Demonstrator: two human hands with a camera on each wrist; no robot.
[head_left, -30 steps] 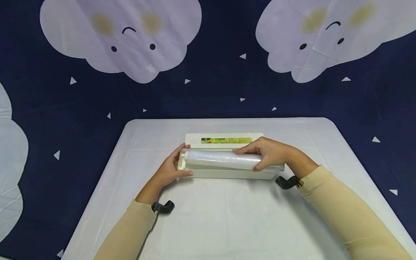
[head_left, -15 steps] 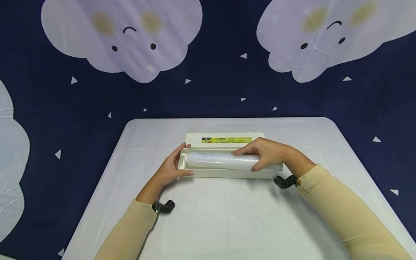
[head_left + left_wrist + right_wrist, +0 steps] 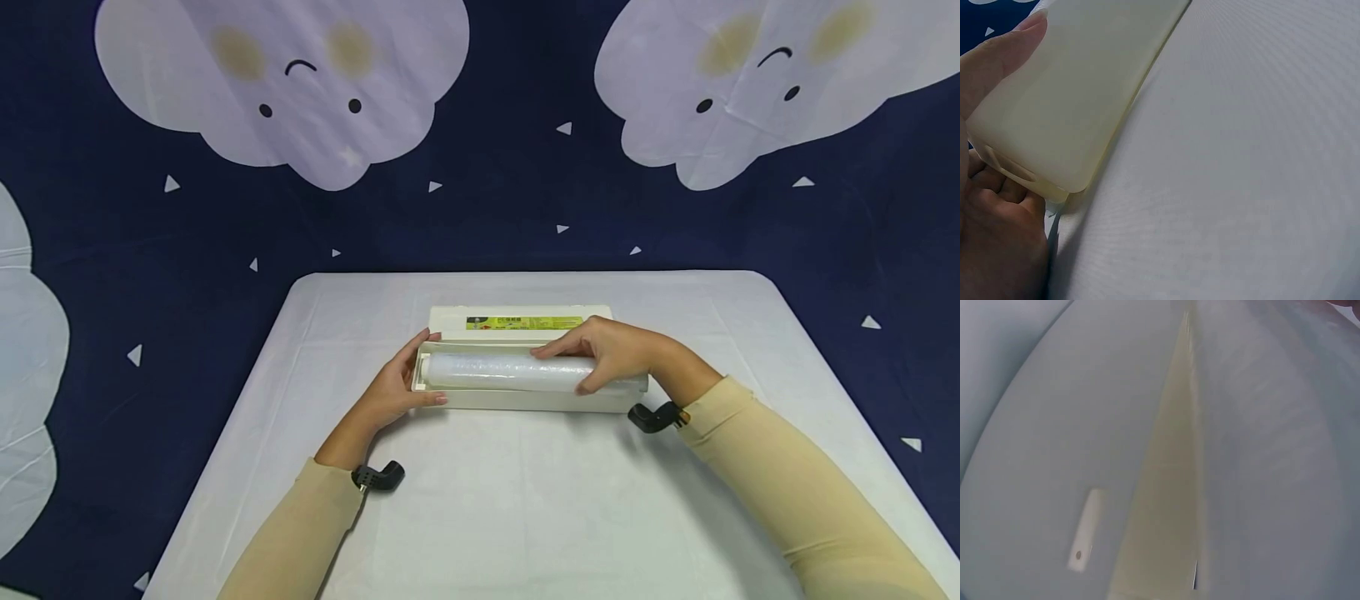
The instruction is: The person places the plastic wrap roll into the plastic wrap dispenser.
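Observation:
A long cream box point(image 3: 525, 401) lies on the table, its lid point(image 3: 525, 334) with a yellow-green label folded back behind it. My left hand point(image 3: 390, 392) grips the box's left end, thumb on the front wall and fingers behind; the left wrist view shows the thumb on the box point(image 3: 1054, 94) too. A clear-wrapped white roll point(image 3: 502, 372) lies along the box, its left end inside. My right hand point(image 3: 618, 354) holds the roll near its right end, which reaches slightly past the box's right edge. Close up, the right wrist view shows the roll point(image 3: 1266, 450) beside the box.
White cloth covers the table point(image 3: 510, 500). Behind it hangs a dark blue backdrop point(image 3: 517, 167) with white clouds and small triangles. A black wrist camera point(image 3: 378, 477) sits at the left wrist and another black camera point(image 3: 654, 417) at the right.
The roll's right end has come lower and a little to the left, so the roll lies more nearly level with the box. My right hand has moved slightly left with it; my left hand keeps its grip.

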